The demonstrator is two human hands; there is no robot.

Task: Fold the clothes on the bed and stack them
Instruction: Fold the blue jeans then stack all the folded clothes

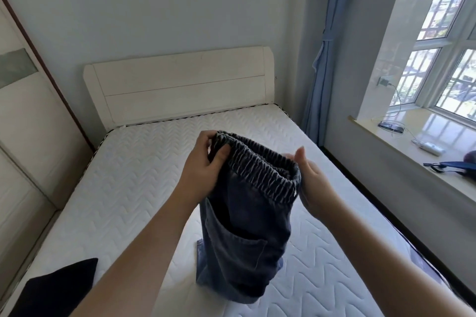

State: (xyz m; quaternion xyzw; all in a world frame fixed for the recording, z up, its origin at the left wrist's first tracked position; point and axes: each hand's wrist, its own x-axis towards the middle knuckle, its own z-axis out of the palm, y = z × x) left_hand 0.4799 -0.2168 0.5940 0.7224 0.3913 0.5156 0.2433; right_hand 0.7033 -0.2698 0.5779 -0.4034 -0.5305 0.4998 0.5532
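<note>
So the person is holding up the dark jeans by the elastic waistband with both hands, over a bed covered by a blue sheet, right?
Not quite: the bed has no blue sheet. The head view shows a bare white quilted mattress; the blue fabric is the curtain by the window. The rest holds: the left hand and right hand hold the dark jeans up by the elastic waistband.

Trousers (247,216): dark blue-grey washed denim, ribbed elastic waistband streaked lighter grey. Mattress (134,177): white, quilted zigzag/chevron stitch, black-and-white striped edge piping. Headboard (180,82): cream. Black garment (59,288) at bed's near-left corner. Curtain (322,46): light blue. Wall: pale grey. Window frame (438,41): white. Wardrobe (23,121): beige, brown trim.
</note>
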